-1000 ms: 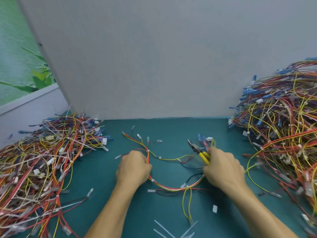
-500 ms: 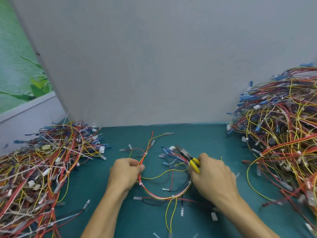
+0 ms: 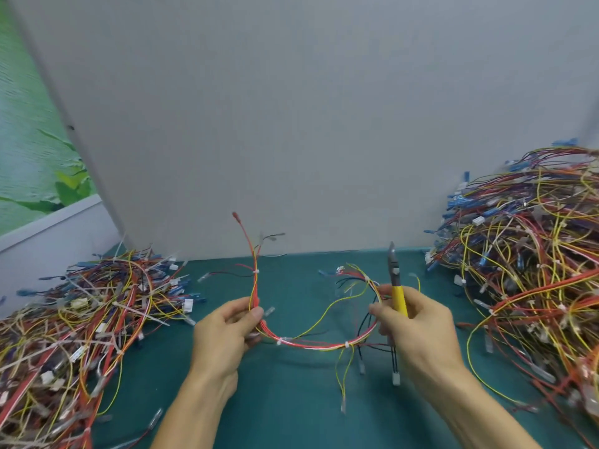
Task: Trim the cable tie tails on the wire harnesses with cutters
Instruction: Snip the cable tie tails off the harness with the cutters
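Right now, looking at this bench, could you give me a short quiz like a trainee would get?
1. True or false: the yellow-handled metal cutters lie on the teal bench top.
2. Which tangled heap of coloured wire harnesses rises higher? A, the left heap; B, the right heap; C, neither.
3. What does the left hand pinch?
Key: 1 false, the right hand grips them. 2 B. 3 the looped red-and-yellow wire harness.
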Motion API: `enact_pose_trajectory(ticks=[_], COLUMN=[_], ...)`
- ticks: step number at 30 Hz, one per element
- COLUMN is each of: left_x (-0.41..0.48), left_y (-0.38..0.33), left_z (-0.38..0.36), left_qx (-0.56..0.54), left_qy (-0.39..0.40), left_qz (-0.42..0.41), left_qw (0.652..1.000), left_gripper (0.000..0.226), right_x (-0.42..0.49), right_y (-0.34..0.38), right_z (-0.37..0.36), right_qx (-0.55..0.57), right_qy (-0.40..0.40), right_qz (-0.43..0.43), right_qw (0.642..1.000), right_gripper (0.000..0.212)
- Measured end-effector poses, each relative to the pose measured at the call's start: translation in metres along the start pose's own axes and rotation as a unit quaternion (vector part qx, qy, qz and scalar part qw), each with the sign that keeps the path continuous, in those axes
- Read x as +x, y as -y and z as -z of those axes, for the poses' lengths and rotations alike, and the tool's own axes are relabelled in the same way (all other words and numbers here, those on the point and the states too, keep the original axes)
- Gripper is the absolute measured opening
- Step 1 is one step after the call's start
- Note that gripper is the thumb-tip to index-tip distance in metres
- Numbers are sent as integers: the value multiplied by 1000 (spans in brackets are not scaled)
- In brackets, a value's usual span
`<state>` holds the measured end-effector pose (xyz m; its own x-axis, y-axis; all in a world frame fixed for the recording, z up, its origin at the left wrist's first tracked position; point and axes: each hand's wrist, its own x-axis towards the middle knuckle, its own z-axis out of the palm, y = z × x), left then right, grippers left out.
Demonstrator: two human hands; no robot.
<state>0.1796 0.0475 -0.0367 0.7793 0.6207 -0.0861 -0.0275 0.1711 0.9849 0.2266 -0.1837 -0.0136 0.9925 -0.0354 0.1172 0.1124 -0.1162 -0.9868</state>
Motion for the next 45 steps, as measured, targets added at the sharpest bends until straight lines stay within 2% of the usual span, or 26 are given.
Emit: enact_pose_trajectory(ticks=[2, 6, 12, 19, 21, 24, 26, 27, 28, 29, 30, 33, 35, 40, 45], left_x=[1, 0, -3, -2, -1, 0, 0, 1, 1, 2, 3, 3, 2, -3, -1], left_y=[-1, -1, -2, -8, -9, -8, -8, -7, -7, -7, -6, -6, -5, -6, -7], left_z=[0, -2, -6, -5, -3, 1, 4, 6, 7, 8, 9, 9, 9, 10, 10], left_qx=[-11, -43, -79, -115, -105, -54, -16, 0, 12, 20, 25, 49, 66, 80, 84], left_qy=[4, 17, 16, -4, -3, 15, 33, 41, 47, 52, 56, 76, 89, 108, 106], left_qz=[-6, -11, -28, -72, -83, -100, -105, -105, -104, -103, -102, -106, -111, -110, -113], left_qw=[1000, 999, 996, 991, 991, 993, 994, 994, 993, 993, 993, 990, 988, 985, 984], left_gripper=[15, 13, 13, 18, 21, 21, 20, 19, 19, 19, 19, 19, 18, 20, 21], right_x=[1, 4, 7, 9, 10, 12, 15, 17, 19, 18, 17, 15, 18, 24, 32], right_y=[4, 9, 6, 4, 3, 0, -2, -3, -4, -2, 2, 13, 15, -2, -9], right_z=[2, 4, 2, 4, 4, 14, 26, 32, 37, 39, 39, 31, 23, 13, 20], right_qx=[162, 311, 355, 387, 345, 186, -6, -148, -291, -399, -448, -437, -409, -407, -329], right_qy=[-4, -25, -59, -27, -8, 56, 111, 130, 135, 124, 100, 18, 3, 61, 50], right_qz=[-20, -34, -49, -86, -140, -216, -201, -163, -119, -82, -61, 14, 44, -67, -104], right_qw=[987, 950, 932, 918, 928, 957, 973, 967, 940, 905, 886, 899, 911, 909, 937], right_gripper=[16, 19, 22, 34, 29, 5, 17, 22, 26, 29, 29, 27, 29, 27, 25])
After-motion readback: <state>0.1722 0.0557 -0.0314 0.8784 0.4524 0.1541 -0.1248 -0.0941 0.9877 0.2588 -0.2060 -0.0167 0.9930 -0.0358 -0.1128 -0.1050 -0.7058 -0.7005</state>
